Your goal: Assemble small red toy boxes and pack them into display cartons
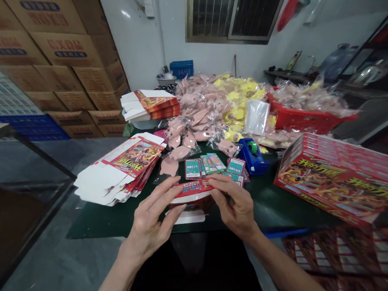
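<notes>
The left hand [149, 219] and right hand [234, 202] hold a red printed carton [192, 191] at the center of the table [271, 208], fingers of both clamped on its ends. Teal cards [211, 163] lie at 12 o'clock, a blue tape dispenser [252, 157] at 1 o'clock, flat cartons [122, 168] at 10 o'clock, and stacked red boxes [340, 175] at 3 o'clock.

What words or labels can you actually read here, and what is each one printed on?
"食品" in red on the cardboard cartons; the characters before it are unclear.
Stacked red boxes: large stylised characters, too distorted to quote.
Teal cards: print too small to read.
Red box between the left hand and right hand: print too blurred to read.
</notes>
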`<state>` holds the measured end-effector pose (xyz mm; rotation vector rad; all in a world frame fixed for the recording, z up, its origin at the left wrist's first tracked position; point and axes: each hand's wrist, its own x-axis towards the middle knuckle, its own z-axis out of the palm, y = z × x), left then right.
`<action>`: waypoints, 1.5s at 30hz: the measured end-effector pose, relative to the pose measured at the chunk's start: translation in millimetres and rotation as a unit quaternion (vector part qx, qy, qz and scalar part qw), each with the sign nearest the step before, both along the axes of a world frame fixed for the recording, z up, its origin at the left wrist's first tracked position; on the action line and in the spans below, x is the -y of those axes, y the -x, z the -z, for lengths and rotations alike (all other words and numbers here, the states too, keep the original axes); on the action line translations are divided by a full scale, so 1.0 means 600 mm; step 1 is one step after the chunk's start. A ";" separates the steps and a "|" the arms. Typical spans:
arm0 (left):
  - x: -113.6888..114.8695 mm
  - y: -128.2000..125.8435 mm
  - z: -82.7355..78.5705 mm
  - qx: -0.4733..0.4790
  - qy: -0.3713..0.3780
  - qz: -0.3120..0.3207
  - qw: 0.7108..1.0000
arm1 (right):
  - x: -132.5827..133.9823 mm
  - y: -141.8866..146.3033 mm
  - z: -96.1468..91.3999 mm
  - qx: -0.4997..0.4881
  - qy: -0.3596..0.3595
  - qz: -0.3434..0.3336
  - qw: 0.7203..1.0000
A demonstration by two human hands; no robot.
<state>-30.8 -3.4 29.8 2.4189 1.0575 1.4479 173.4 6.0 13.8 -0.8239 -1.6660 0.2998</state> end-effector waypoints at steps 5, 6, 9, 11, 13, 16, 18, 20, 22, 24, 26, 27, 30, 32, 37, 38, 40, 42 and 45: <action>-0.004 -0.011 0.008 0.067 -0.018 -0.020 0.997 | -0.002 0.000 -0.001 -0.008 0.022 -0.015 1.000; -0.007 -0.009 0.002 0.071 -0.005 -0.007 0.997 | -0.002 -0.001 -0.007 -0.006 0.052 -0.029 0.998; -0.019 0.002 -0.027 0.074 0.079 0.072 0.992 | 0.000 -0.006 -0.021 0.023 0.104 -0.055 0.993; -0.026 0.008 -0.044 0.071 0.132 0.119 0.982 | 0.001 -0.007 -0.022 0.028 0.094 -0.053 0.994; -0.028 0.008 -0.050 0.070 0.146 0.125 0.979 | 0.002 -0.006 -0.017 0.016 0.076 -0.044 0.996; -0.020 -0.001 -0.044 0.075 0.112 0.084 0.987 | 0.005 -0.001 -0.010 0.002 0.057 -0.030 0.998; -0.011 -0.007 -0.040 0.078 0.080 0.054 0.992 | 0.008 0.000 -0.015 0.012 0.043 -0.022 0.999; -0.006 -0.011 -0.040 0.065 0.060 0.043 0.995 | 0.008 -0.002 -0.029 0.046 0.034 -0.022 0.998; -0.007 -0.010 -0.046 0.041 0.052 0.051 0.996 | 0.005 -0.007 -0.049 0.107 0.038 -0.037 0.993; -0.012 -0.007 -0.052 0.019 0.048 0.061 0.997 | -0.003 -0.011 -0.071 0.181 0.049 -0.049 0.981; -0.016 -0.003 -0.055 0.003 0.041 0.071 0.997 | -0.013 -0.013 -0.094 0.252 0.058 -0.060 0.964; -0.018 0.000 -0.055 -0.002 0.040 0.075 0.996 | -0.018 -0.013 -0.103 0.279 0.063 -0.066 0.956; -0.017 0.004 -0.048 -0.003 0.037 0.082 0.996 | -0.027 -0.007 -0.124 0.325 0.078 -0.085 0.939; -0.014 0.005 -0.041 0.005 0.032 0.074 0.997 | -0.028 -0.003 -0.128 0.331 0.080 -0.081 0.937; -0.006 0.006 -0.037 0.019 0.021 0.065 0.998 | -0.014 0.003 -0.121 0.334 0.064 -0.062 0.938; -0.006 0.006 -0.041 0.016 0.025 0.072 0.997 | -0.011 0.004 -0.121 0.339 0.058 -0.058 0.937; -0.008 0.005 -0.050 -0.001 0.045 0.090 0.995 | -0.006 0.005 -0.122 0.355 0.035 -0.048 0.933; -0.013 0.003 -0.057 -0.031 0.067 0.097 0.992 | -0.004 0.004 -0.124 0.373 0.007 -0.038 0.927; -0.017 -0.003 -0.055 -0.064 0.054 0.090 0.992 | -0.004 -0.004 -0.114 0.372 -0.002 -0.041 0.927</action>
